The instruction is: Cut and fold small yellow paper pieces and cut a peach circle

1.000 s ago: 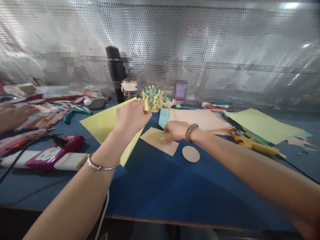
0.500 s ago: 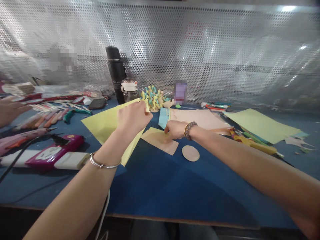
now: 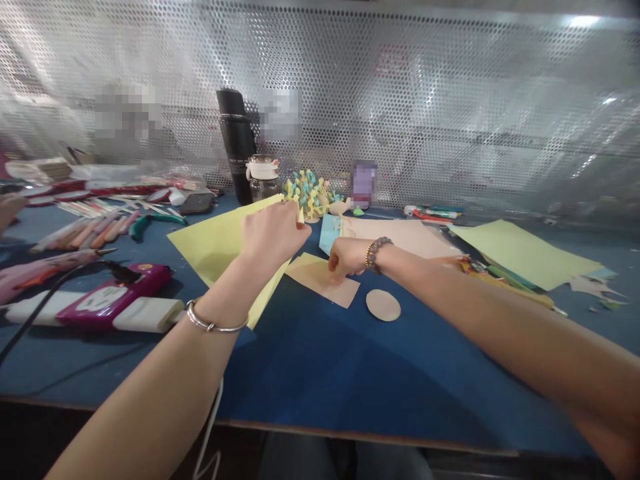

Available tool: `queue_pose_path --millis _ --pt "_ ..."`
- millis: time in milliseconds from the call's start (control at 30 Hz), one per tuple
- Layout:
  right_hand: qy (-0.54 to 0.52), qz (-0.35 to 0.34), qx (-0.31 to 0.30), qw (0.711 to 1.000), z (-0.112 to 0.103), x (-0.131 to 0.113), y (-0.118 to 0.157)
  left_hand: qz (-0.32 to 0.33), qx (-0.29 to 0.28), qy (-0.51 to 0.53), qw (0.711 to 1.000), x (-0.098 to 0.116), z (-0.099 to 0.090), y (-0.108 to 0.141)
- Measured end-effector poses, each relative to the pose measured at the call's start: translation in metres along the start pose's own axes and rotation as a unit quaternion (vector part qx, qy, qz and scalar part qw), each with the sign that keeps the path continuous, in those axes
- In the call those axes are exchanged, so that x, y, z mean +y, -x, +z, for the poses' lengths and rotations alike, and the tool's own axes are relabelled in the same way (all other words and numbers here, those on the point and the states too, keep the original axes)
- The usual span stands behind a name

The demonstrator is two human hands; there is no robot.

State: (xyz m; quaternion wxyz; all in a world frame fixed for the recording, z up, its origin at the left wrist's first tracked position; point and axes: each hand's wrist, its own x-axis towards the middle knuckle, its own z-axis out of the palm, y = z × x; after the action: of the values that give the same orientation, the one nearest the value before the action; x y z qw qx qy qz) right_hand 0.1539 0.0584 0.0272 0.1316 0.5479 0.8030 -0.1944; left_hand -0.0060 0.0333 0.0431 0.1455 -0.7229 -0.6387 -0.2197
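My left hand [image 3: 277, 230] is closed on a large yellow paper sheet [image 3: 210, 233], gripping its upper right edge; the sheet slants beneath the hand and wrist. To the right, my right hand [image 3: 350, 257] has its fingers curled, with the fingertips down on a small pale paper piece [image 3: 327, 285] that lies flat on the blue table [image 3: 320, 367]. The palm side of both hands is hidden. A cut paper oval [image 3: 383, 305] rests just below my right wrist.
Behind stand a black thermos [image 3: 236, 147], a glass jar [image 3: 263, 179], a cluster of small paper cutouts [image 3: 307, 190] and a phone [image 3: 363, 183]. Left lie a purple power strip [image 3: 117, 297], a glue gun [image 3: 45, 273] and another person's hand [image 3: 9, 210]. Yellow sheets [image 3: 525, 253] lie right.
The whole view has shifted slightly. Both hands keep nearly the same places on their papers. The other person's hand at the left edge has drawn back outward.
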Motion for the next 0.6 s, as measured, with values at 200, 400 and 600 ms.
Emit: queue_pose_path --millis 200,400,600 --pt "0.015 0.01 -0.017 1.0 0.0019 -0.0091 0.0048 0.004 -0.012 0.002 1.0 0.0002 0.0011 0.0011" --pt "0.018 0.009 0.027 0.999 0.0014 -0.0058 0.0026 -0.004 -0.026 0.0 1.0 0.0003 0.0006 0.0015" --pt "-0.002 0.006 0.022 1.0 0.0002 -0.0018 -0.0033 0.001 -0.022 -0.008 1.0 0.0017 0.0004 0.0017"
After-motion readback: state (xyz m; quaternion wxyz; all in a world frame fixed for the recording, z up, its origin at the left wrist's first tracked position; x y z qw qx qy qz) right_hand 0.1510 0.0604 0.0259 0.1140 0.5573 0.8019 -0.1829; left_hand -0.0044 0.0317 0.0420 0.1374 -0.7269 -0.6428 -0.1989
